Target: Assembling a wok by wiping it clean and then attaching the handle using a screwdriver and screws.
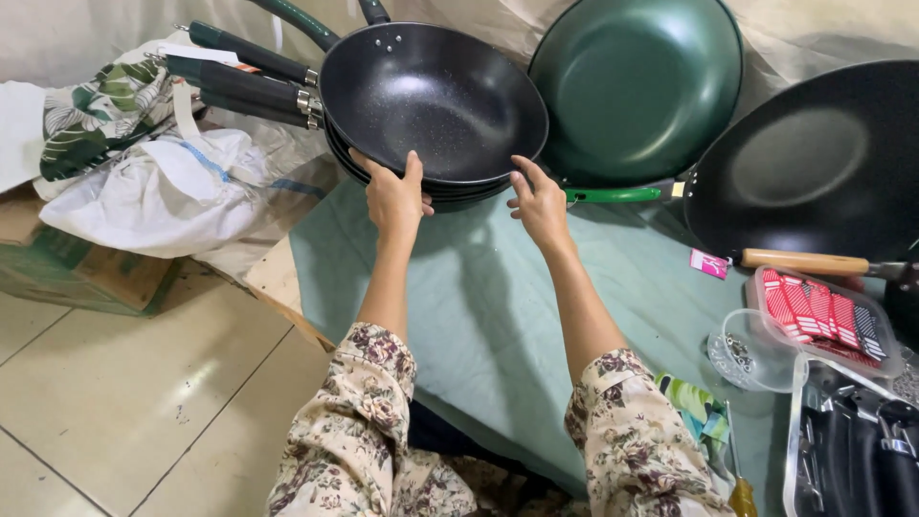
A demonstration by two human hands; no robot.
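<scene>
A stack of black speckled woks (433,101) with dark green handles (244,81) rests on a pale green cloth (498,316). My left hand (392,196) grips the near rim of the stack on its left side, thumb over the edge. At the rim's near right side, my right hand (539,203) has its fingers against the stack. Both arms wear floral sleeves.
A green wok (637,86) leans behind the stack. Another black wok (818,158) with a wooden handle (804,260) lies at right. Clear boxes of small parts (823,316), a clear bowl (751,354) and black handles (862,450) sit lower right. White bags (163,187) and a cardboard box (67,268) stand left.
</scene>
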